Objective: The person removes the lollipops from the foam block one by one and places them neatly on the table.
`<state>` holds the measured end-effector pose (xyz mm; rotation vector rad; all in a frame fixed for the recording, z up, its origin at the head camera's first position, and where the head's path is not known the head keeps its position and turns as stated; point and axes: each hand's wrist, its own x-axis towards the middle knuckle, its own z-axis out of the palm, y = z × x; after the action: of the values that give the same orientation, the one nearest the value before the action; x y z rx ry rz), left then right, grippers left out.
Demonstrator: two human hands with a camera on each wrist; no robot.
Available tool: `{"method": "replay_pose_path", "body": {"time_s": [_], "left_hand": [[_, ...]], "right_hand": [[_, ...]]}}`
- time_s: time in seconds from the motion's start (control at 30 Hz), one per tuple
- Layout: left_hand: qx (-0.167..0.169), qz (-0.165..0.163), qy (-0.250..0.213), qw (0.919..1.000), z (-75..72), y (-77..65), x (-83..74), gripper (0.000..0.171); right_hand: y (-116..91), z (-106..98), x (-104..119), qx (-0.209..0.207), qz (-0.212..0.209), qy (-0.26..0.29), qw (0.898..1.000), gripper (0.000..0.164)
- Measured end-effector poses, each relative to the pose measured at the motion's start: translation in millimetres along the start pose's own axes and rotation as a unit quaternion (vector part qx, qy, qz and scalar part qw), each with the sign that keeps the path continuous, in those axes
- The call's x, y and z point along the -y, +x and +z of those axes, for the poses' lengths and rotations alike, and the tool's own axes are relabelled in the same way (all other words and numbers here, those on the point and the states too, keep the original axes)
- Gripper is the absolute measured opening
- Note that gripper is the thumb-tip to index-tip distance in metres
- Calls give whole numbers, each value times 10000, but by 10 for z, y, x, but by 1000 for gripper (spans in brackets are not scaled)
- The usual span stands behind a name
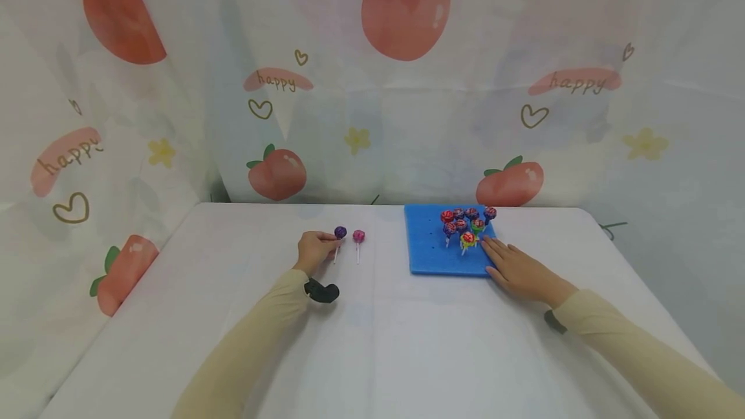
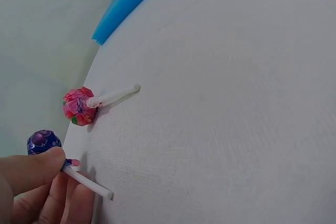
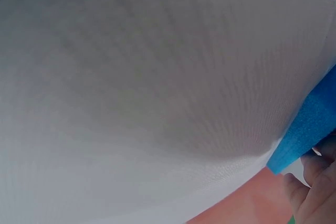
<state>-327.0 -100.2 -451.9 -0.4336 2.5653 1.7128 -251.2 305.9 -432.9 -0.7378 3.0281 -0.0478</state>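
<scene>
Between thumb and fingers, my left hand (image 1: 315, 252) pinches a purple-wrapped lollipop (image 2: 44, 141) just below its candy head. Its white stick points down toward the table in the left wrist view. Beside it, a pink lollipop (image 1: 358, 236) lies on the white cloth, apart from the hand. To the right is a blue foam board (image 1: 427, 257) with several lollipops (image 1: 468, 238) standing in it, in red, purple, green and yellow wrappers. My right hand (image 1: 518, 271) rests at the board's right edge, its fingers extended. In the right wrist view those fingers touch the board's side (image 3: 307, 129).
A white cloth covers the table (image 1: 372, 341). Small holes (image 1: 431, 233) show in the board left of the standing lollipops. Behind the table hangs a curtain (image 1: 407, 128) printed with peaches, hearts and the word "happy".
</scene>
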Motion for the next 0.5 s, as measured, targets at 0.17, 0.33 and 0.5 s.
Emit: {"method": "replay_pose_path", "body": {"time_s": [0.17,0.33,0.5], "left_hand": [[-14,-157,211,9997,16,-1,-33,18],[30,-172,339,9993,18,2,-70,17],[70,-74,557,9984,6,16,-91,16]], "right_hand": [[10,-8,3,12,3,-17,10000,61],[15,-14,-4,-4,-19,-69,10000,61],[20,-27,-9,16,-30,-33,10000,61]]}}
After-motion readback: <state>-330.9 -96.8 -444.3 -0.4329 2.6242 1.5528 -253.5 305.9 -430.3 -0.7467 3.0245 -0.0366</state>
